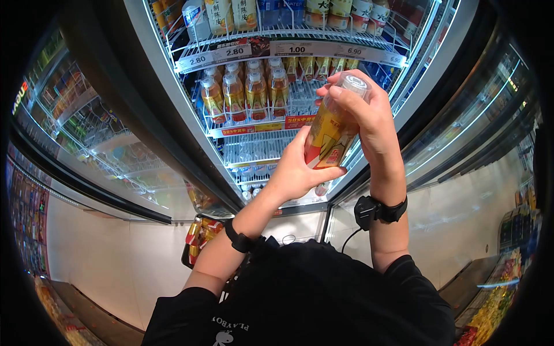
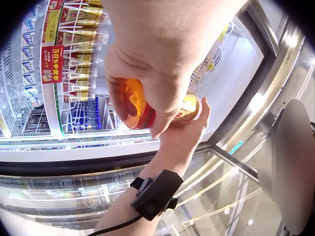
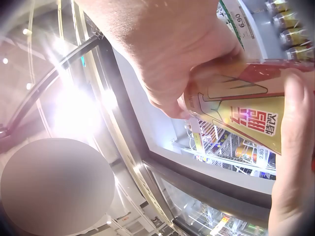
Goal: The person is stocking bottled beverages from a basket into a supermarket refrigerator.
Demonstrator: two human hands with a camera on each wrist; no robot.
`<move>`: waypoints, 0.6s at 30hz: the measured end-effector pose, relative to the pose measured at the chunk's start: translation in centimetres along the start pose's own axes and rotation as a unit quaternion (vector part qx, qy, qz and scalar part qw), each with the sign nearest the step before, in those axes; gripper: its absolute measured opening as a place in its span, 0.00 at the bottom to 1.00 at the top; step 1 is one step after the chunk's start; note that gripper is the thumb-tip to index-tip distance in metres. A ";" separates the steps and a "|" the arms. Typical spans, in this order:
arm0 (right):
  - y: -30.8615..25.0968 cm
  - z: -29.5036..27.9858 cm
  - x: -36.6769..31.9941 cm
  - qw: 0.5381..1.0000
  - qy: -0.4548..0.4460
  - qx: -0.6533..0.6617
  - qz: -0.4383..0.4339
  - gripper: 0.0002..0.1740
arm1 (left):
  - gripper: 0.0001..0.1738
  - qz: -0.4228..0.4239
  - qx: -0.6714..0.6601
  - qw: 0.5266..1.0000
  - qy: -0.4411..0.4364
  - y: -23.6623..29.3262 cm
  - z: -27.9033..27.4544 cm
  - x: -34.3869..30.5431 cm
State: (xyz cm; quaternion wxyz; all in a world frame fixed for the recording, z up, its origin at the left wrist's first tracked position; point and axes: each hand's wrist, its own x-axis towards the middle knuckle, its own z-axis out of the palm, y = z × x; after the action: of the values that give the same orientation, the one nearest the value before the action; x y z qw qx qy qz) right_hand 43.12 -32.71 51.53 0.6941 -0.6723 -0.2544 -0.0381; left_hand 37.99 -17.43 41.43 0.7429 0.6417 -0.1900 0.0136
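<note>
A yellow and red drink bottle (image 1: pixel 333 134) with a clear cap is held tilted in front of the open fridge. My left hand (image 1: pixel 300 173) grips its lower part, thumb across the base end. The right hand (image 1: pixel 369 109) curls round the top by the cap. In the left wrist view the left hand (image 2: pixel 150 69) covers much of the orange bottle (image 2: pixel 137 105), with the right hand (image 2: pixel 189 132) at its other end. The right wrist view shows the bottle's label (image 3: pixel 241 105) between the right hand (image 3: pixel 172 59) and the left hand's fingers (image 3: pixel 295 128).
Rows of similar bottles (image 1: pixel 245 92) stand on a fridge shelf, with price strips (image 1: pixel 288 49) and other drinks above. Fridge doors (image 1: pixel 144 115) flank the opening. A basket (image 1: pixel 186 254) holding red and gold packages is on the floor at the left.
</note>
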 end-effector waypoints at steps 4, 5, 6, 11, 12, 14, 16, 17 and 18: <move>0.5 0.5 0.4 0.997 0.067 0.016 -0.033 0.17 | 0.46 0.028 0.020 0.999 0.007 -0.7 -0.5 1.2; 0.6 0.6 0.5 0.997 0.067 0.018 -0.034 0.17 | 0.45 0.032 0.034 0.999 0.013 -0.9 -0.5 1.4; 0.6 0.7 0.5 0.996 0.081 0.012 -0.031 0.18 | 0.45 0.032 0.037 0.999 0.013 -1.1 -0.6 1.7; 1.6 0.3 1.1 0.995 0.099 0.014 -0.003 0.18 | 0.44 0.039 0.091 0.994 0.038 -2.1 -1.1 2.8; 1.7 0.2 1.2 0.996 0.092 -0.004 0.003 0.19 | 0.44 0.039 0.091 0.994 0.037 -2.2 -1.2 3.0; 2.1 -0.1 1.5 0.996 0.084 -0.021 0.010 0.19 | 0.44 0.031 0.139 0.989 0.045 -2.5 -1.4 3.2; 2.7 -0.5 2.0 0.998 0.045 -0.046 0.007 0.18 | 0.45 0.018 0.131 0.990 0.049 -3.1 -1.5 3.5; 3.1 -0.6 2.2 0.998 0.046 -0.046 0.008 0.18 | 0.45 0.006 0.124 0.991 0.052 -3.4 -1.6 3.8; 3.5 -0.6 2.5 0.998 0.045 -0.035 0.003 0.17 | 0.45 0.005 0.124 0.991 0.051 -3.8 -1.7 4.1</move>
State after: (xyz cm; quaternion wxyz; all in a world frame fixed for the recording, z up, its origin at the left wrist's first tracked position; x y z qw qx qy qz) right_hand 46.83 -32.27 49.39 0.6808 -0.6947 -0.2194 -0.0757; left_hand 43.23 -17.38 38.84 0.6665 0.7261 -0.1522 0.0735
